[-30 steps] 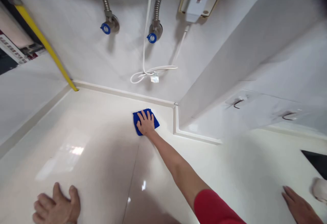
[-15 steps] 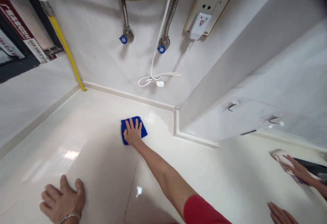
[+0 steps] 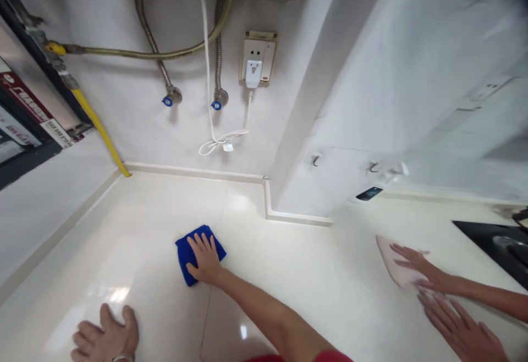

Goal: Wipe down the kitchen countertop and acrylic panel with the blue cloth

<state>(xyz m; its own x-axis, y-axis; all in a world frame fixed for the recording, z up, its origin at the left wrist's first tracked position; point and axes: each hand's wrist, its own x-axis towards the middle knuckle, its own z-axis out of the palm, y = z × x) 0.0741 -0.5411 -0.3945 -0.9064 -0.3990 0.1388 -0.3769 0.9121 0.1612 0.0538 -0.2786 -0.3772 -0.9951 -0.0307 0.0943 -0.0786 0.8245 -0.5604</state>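
Observation:
My right hand (image 3: 206, 260) holds a blue cloth (image 3: 183, 260) down on the glossy white counter (image 3: 165, 202), palm on it and fingers spread over its top. The cloth looks folded, with its edges showing around the hand. At the lower left, my left hand (image 3: 108, 335) rests on the counter with fingers apart and nothing in it; the bottom frame edge cuts it off at the wrist.
At right, a co-worker's hand (image 3: 421, 265) presses a pale pink cloth (image 3: 388, 252); another hand (image 3: 466, 329) lies nearer. Beyond is a black stove (image 3: 490, 246). Behind are a wall corner (image 3: 297, 219), yellow pipe (image 3: 99, 125), water valves (image 3: 217, 103), socket (image 3: 259, 56) and looped white cord (image 3: 210, 147).
The view has swung up and to the right. My right hand has drawn the blue cloth away from the back wall, toward me. My left hand stays put. More of the co-worker's hands shows.

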